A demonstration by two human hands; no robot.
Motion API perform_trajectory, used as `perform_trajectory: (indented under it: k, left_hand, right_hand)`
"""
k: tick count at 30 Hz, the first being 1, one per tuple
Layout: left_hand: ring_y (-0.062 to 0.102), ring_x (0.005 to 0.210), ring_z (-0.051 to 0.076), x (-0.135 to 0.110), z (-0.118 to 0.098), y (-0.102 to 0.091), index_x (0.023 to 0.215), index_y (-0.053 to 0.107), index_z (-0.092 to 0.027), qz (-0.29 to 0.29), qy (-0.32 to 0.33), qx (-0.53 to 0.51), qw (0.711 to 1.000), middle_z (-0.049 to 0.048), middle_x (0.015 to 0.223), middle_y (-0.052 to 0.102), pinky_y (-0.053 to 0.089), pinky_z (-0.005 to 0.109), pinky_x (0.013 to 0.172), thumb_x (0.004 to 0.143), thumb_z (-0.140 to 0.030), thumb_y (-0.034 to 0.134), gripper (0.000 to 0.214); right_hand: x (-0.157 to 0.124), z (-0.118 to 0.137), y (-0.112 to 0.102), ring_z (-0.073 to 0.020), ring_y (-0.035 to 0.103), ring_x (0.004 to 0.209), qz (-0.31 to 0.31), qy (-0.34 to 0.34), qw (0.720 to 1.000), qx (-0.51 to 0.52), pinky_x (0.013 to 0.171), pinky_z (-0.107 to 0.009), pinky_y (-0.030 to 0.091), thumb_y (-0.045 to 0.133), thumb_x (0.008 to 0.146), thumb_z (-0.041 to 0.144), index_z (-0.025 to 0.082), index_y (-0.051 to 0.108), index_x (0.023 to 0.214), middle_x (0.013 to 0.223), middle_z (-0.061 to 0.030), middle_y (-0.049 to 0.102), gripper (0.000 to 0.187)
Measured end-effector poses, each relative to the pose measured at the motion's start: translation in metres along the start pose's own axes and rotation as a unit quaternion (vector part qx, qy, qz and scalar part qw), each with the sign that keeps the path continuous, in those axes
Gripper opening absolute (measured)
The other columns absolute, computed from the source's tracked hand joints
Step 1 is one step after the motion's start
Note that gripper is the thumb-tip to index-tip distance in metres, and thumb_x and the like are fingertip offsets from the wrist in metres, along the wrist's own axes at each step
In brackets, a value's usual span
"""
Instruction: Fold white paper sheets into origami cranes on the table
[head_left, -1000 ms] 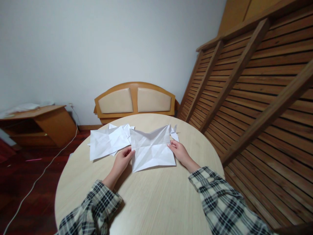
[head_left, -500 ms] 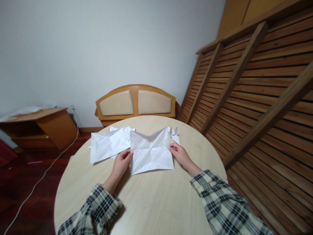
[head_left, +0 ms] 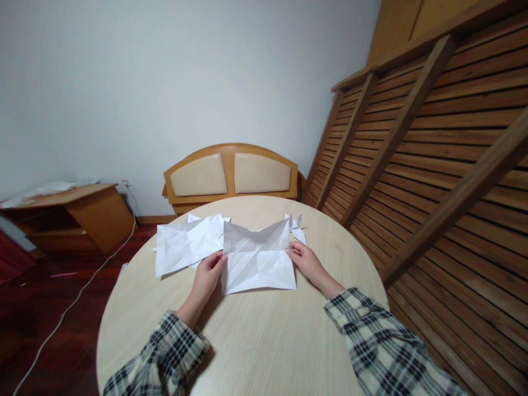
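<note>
A creased white sheet of paper (head_left: 258, 261) is spread between my hands, its far edge dipping in the middle. My left hand (head_left: 209, 273) pinches its left edge between thumb and fingers. On the opposite edge, my right hand (head_left: 307, 263) grips the paper near the middle of that side. More creased white sheets (head_left: 183, 247) lie just beyond my left hand, partly overlapping. Past my right hand sits a small folded paper figure (head_left: 296, 225) with pointed tips, partly behind the held sheet.
All of this is on a round, pale wooden table (head_left: 256, 346). Behind it stands a headboard (head_left: 231, 170) with cream panels. A slatted wooden frame (head_left: 416, 159) leans at the right. At the left are a low cabinet (head_left: 94, 214) and a white cord (head_left: 78, 297) on the floor.
The whole view has shifted slightly, so everything appears a little further right. Both hands keep their hold on the sheet, which stays nearly the same in shape.
</note>
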State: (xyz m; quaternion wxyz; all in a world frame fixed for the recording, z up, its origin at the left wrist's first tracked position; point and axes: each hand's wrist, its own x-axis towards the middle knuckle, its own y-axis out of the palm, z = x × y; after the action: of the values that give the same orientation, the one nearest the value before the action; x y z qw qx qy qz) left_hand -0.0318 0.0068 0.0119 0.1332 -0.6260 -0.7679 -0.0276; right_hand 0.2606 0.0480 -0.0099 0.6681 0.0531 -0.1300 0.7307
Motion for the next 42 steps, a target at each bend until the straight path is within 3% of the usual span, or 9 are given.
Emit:
perform_trajectory:
  k: [12, 18, 27, 42]
  left_hand:
    - [0.062, 0.082, 0.023, 0.002, 0.004, 0.001, 0.084, 0.071, -0.017, -0.003, -0.03, -0.068, 0.997, 0.0062, 0.081, 0.072, 0.047, 0.032, 0.078, 0.061, -0.039, 0.072, 0.032]
    - [0.057, 0.072, 0.019, 0.0, 0.002, 0.0, 0.072, 0.069, -0.018, -0.01, -0.029, -0.056, 0.998, 0.003, 0.075, 0.067, 0.042, 0.027, 0.069, 0.062, -0.034, 0.065, 0.019]
    - [0.047, 0.062, 0.016, -0.003, -0.001, 0.0, 0.063, 0.059, -0.02, -0.026, -0.042, -0.058, 0.997, -0.0019, 0.063, 0.054, 0.034, 0.023, 0.058, 0.059, -0.029, 0.061, 0.01]
    - [0.048, 0.055, 0.011, -0.004, 0.002, 0.002, 0.074, 0.057, -0.019, 0.001, -0.096, -0.139, 0.986, -0.0051, 0.063, 0.052, 0.032, 0.021, 0.05, 0.062, -0.03, 0.066, 0.019]
  right_hand:
    - [0.004, -0.005, -0.001, -0.0233, 0.064, 0.087, 0.002, -0.016, 1.0, 0.009, 0.081, -0.036, 0.049, 0.067, 0.075, 0.04, 0.018, 0.066, 0.084, 0.088, -0.0061, 0.07, 0.024]
    - [0.004, -0.004, -0.002, -0.0237, 0.064, 0.088, 0.006, -0.047, 0.999, -0.006, 0.081, -0.036, 0.05, 0.065, 0.076, 0.039, 0.019, 0.071, 0.086, 0.091, -0.0066, 0.072, 0.023]
    - [0.001, 0.003, 0.0, -0.0228, 0.067, 0.085, -0.001, -0.011, 1.0, 0.0, 0.082, -0.036, 0.051, 0.061, 0.07, 0.03, 0.021, 0.076, 0.081, 0.09, -0.0055, 0.075, 0.021]
    - [-0.004, 0.011, 0.001, -0.0224, 0.065, 0.087, -0.021, -0.037, 0.998, -0.054, 0.085, -0.037, 0.047, 0.053, 0.073, 0.025, 0.02, 0.076, 0.076, 0.089, -0.0059, 0.074, 0.025]
